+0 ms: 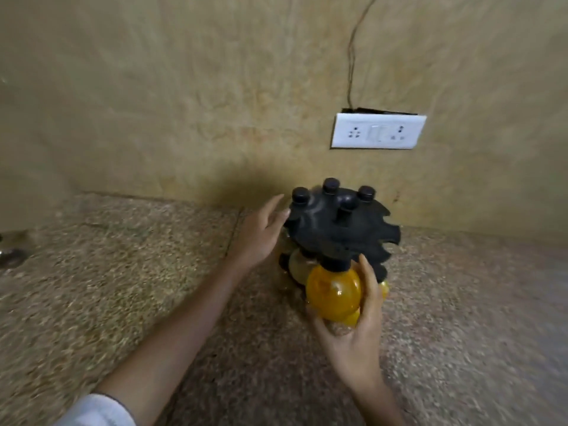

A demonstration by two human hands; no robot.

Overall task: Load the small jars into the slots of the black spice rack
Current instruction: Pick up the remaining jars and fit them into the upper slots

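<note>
Seating the yellow jar in a rack slot

The right hand (353, 327) grips the yellow jar (333, 292) from below; its neck seems lined up with a slot just above. The left hand (261, 235), fingers loose, should steady the rack (338, 229) beside it.

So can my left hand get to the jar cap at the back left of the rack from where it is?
Probably yes. The left hand is open beside the rack, fingertips just short of the back-left cap, with nothing between them. The right hand is busy with the yellow jar.
</note>
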